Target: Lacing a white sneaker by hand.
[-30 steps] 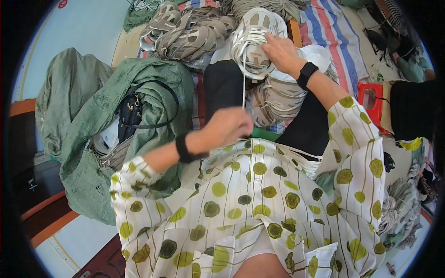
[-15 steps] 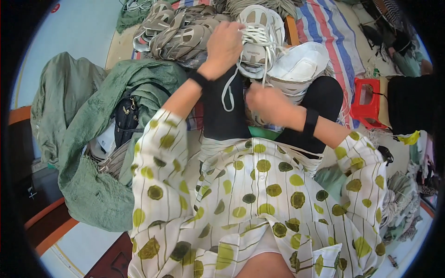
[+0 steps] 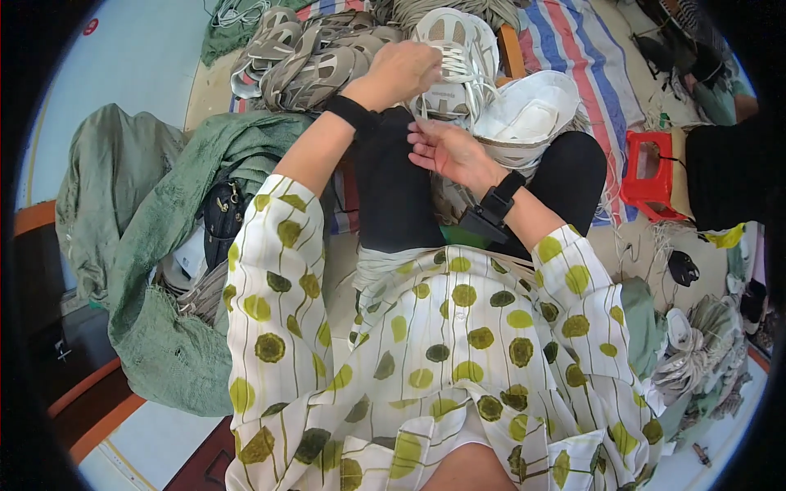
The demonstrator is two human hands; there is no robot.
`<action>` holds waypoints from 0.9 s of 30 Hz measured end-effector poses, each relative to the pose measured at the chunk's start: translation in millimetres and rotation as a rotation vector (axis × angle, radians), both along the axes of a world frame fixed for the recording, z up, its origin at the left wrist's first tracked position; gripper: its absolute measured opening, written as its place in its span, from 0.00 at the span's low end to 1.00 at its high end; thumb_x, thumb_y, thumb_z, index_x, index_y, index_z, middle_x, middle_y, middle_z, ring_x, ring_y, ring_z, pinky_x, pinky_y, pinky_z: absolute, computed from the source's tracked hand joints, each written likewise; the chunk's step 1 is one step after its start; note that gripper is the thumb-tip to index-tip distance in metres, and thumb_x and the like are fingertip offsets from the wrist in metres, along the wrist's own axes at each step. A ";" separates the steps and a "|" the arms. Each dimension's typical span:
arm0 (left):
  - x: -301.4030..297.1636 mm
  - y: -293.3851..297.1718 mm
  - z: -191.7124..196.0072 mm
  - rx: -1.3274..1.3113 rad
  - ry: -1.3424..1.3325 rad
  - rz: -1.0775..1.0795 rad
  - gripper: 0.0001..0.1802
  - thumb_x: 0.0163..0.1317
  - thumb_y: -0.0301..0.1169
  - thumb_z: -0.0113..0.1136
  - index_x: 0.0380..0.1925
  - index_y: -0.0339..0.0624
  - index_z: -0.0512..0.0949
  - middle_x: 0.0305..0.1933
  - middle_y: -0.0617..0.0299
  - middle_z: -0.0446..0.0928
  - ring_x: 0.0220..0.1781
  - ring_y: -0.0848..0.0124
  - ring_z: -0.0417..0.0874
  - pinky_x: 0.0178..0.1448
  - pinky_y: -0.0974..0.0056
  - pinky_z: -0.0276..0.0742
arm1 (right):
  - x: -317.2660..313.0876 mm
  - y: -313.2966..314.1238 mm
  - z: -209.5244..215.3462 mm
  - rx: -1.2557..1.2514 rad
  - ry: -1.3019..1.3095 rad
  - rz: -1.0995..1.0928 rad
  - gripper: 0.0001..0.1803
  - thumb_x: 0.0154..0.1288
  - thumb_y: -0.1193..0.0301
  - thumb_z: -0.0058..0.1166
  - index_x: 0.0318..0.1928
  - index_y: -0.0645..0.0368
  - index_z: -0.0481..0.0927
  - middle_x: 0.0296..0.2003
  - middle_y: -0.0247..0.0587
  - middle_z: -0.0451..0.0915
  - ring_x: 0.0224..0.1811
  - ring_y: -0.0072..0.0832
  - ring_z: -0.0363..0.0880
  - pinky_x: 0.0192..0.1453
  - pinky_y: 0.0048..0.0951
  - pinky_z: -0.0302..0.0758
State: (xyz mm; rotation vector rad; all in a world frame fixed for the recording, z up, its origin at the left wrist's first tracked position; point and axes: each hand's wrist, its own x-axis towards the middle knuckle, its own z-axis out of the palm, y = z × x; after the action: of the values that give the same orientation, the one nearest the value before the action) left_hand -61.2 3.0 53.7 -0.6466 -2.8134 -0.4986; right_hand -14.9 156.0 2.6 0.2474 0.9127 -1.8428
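A white and taupe sneaker lies toe toward me beyond my knees, with white shoelaces crossing its tongue. At its left side, my left hand has its fingers closed on the lacing; the fingertips are partly hidden. My right hand is just below the toe, palm partly turned up. Its thumb and forefinger pinch a lace end, while the other fingers are loosely curled. Right of the laced sneaker sits a second white shoe, its pale inside facing up.
Several taupe sneakers are heaped at the far left on a striped sheet. Green cloth sacking with a black pouch lies at left. At right are a red plastic stool and bundled laces.
My right hand has moved left and turned its palm up, from the lace below the sneaker. The lace loop hanging over my left leg no longer shows. My left hand has shifted slightly.
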 end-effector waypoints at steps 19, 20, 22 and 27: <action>7.9 -3.8 -15.4 0.345 -0.051 0.116 0.06 0.49 0.28 0.54 0.28 0.39 0.74 0.34 0.54 0.72 0.33 0.59 0.74 0.36 0.61 0.70 | -58.1 53.2 65.6 0.807 1.658 0.193 0.09 0.54 0.68 0.47 0.31 0.59 0.76 0.27 0.48 0.76 0.32 0.43 0.76 0.36 0.39 0.72; 3.3 1.0 -14.3 0.296 -0.001 0.200 0.05 0.49 0.27 0.53 0.27 0.40 0.74 0.35 0.54 0.72 0.33 0.57 0.75 0.36 0.60 0.70 | -70.7 50.2 61.7 0.817 1.671 0.184 0.09 0.54 0.68 0.47 0.31 0.59 0.76 0.27 0.48 0.76 0.32 0.43 0.76 0.36 0.39 0.72; 1.6 4.6 -10.3 0.226 0.067 0.276 0.07 0.49 0.25 0.49 0.30 0.43 0.73 0.33 0.52 0.72 0.33 0.53 0.74 0.37 0.57 0.71 | -82.9 39.6 49.4 0.895 1.909 0.094 0.09 0.54 0.69 0.47 0.37 0.57 0.74 0.32 0.48 0.74 0.35 0.45 0.74 0.36 0.39 0.71; 25.2 1.6 -37.4 -0.050 0.056 0.605 0.07 0.50 0.25 0.46 0.31 0.43 0.71 0.27 0.54 0.73 0.28 0.57 0.77 0.29 0.55 0.72 | -66.8 18.9 27.3 0.783 2.248 -0.051 0.11 0.54 0.72 0.49 0.38 0.59 0.74 0.38 0.50 0.73 0.40 0.45 0.71 0.41 0.41 0.69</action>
State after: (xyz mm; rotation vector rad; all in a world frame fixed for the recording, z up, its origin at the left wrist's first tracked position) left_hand -36.0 4.6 16.3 0.1919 -2.7737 -0.2844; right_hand -81.6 174.9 29.9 -1.6840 2.9405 -0.9637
